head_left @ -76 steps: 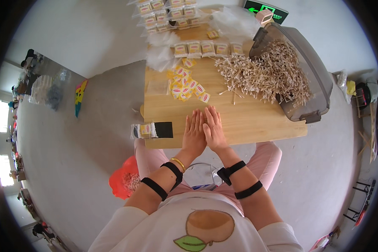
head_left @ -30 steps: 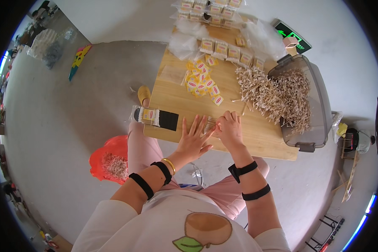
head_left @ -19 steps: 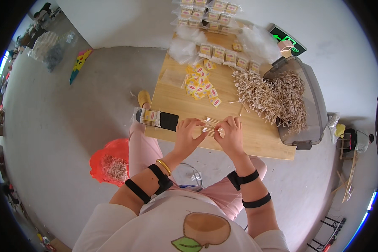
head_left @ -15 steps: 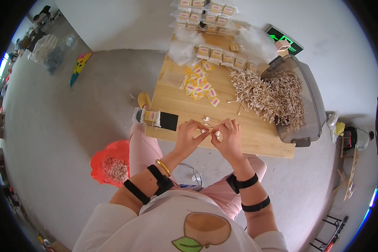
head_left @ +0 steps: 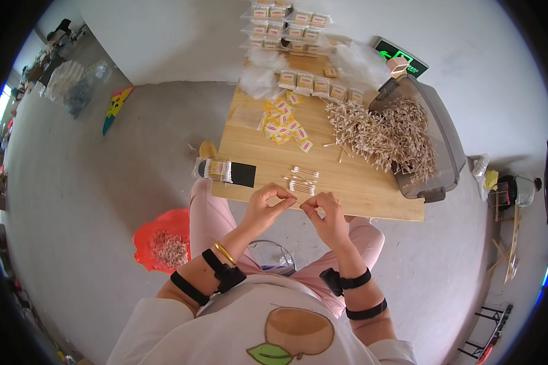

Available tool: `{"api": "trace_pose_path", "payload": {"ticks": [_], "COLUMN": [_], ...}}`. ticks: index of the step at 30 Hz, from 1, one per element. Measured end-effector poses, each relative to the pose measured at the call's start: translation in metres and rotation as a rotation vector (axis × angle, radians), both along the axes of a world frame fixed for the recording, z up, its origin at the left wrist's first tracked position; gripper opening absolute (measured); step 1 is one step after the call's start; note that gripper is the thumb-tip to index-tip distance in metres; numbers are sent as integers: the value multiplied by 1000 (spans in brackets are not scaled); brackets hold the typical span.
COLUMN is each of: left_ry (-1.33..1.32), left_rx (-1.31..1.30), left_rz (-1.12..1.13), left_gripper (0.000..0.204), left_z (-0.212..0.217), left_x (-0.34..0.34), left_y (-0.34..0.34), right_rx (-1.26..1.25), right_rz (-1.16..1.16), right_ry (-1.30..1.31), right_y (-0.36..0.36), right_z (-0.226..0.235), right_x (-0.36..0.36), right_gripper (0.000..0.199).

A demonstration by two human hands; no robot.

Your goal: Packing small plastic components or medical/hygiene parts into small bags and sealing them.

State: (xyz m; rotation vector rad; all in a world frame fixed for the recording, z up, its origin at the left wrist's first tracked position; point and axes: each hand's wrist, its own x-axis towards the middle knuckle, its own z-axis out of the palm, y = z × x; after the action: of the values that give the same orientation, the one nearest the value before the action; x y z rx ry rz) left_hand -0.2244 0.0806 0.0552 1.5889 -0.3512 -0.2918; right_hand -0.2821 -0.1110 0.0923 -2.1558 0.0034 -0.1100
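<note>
- A person's bare left hand [head_left: 266, 210] and bare right hand [head_left: 330, 225] nearly meet by the front edge of a light-brown wooden table [head_left: 365, 191], each with thumb and index finger pinched together, apparently on one slim cotton swab [head_left: 299, 203], though the stick is too fine to confirm
- Just beyond the fingertips, small loose rows of thin white-tipped cotton swabs [head_left: 302, 187] lie on the wood, where a brushing knuckle could scatter them
- With the pinch so near the edge, a slackened thumb might send the held swab to the grey concrete floor [head_left: 432, 274], likely soiling it
- Uneven pull between the two hands could bend or snap the stick
- At right, a tangled heap of pale swabs [head_left: 377, 131] spills from a grey translucent plastic bin [head_left: 452, 137] lying on its side; a bump could start a slide toward the rows
- At left, a clear plastic bag of swabs with a yellow label [head_left: 218, 170] rests on a flat black pad [head_left: 244, 175], both reaching past the table's left edge, at risk from a swinging forearm
</note>
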Motion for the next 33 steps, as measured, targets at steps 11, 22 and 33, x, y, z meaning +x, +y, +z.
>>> {"api": "trace_pose_path", "payload": {"ticks": [11,22,33], "left_ry": [-287,-380,-410], "left_rx": [384,671,694], "left_rz": [106,125,52], "left_gripper": [31,15,23], "left_z": [-46,-61,-58], "left_x": [10,59,70], "left_y": [3,-26,-43], "right_rx": [-73,-365,-201], "right_rz": [-229,-259,-314], "right_ry": [-29,-30,-65], "right_y": [-33,-30,-59], "right_z": [-71,-96,-107], "right_x": [27,74,54], "right_gripper": [7,13,11]}}
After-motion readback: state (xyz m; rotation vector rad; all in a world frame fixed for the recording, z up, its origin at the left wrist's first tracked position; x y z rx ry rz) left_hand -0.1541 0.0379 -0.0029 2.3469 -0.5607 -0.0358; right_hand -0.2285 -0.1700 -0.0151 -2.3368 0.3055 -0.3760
